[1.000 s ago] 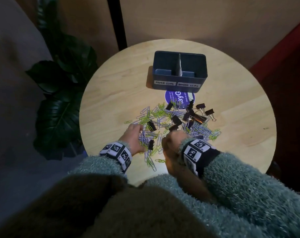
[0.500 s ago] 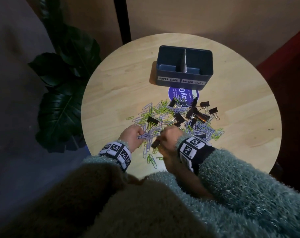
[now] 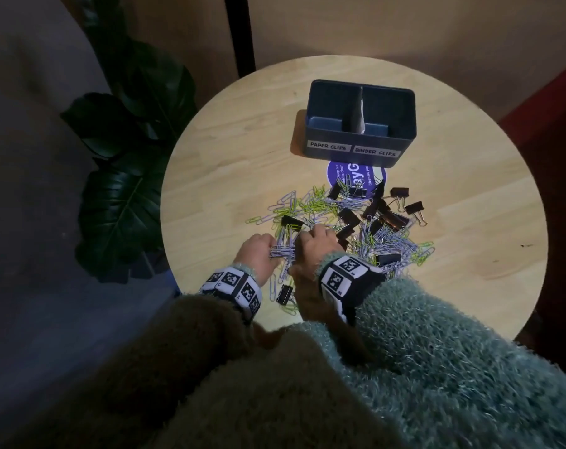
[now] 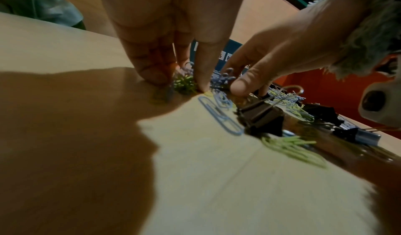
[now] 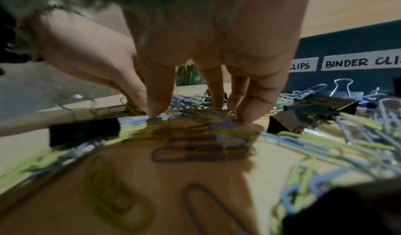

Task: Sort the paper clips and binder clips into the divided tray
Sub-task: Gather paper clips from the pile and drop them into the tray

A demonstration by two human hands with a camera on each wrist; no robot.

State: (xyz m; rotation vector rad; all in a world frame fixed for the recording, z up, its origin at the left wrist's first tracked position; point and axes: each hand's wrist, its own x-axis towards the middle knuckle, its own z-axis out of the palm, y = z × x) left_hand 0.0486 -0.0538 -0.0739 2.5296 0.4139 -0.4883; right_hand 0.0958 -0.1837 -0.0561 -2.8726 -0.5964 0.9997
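Paper clips gathered at the near edge of the pile

Paper clips (image 3: 311,209) in lilac and green lie mixed with black binder clips (image 3: 388,215) in a heap at the centre of the head view, on the round wooden table (image 3: 236,150). The divided tray (image 3: 361,124) stands above the heap in the frame, its front labelled for paper clips on the left and binder clips on the right; what shows of both compartments looks empty.

Compared with a second ago, both hands have drawn closer together at the lower left of the heap, and a small bunch of lilac paper clips (image 3: 281,252) now sits between them. The left hand (image 3: 259,254) has its fingers curled round that bunch, with the fingertips (image 4: 204,88) pressing down to the table in the left wrist view. The right hand (image 3: 314,251) stands on its fingertips (image 5: 156,112) among the clips, raking rather than gripping; I cannot tell for certain that it holds anything. One binder clip (image 3: 285,293) lies apart, lower in the frame between the wrists.

So the sorting is only beginning: nothing appears to have reached the tray, and the first handful seems nearly ready to lift. The clips tangle, so a binder clip could ride along with the bunch.
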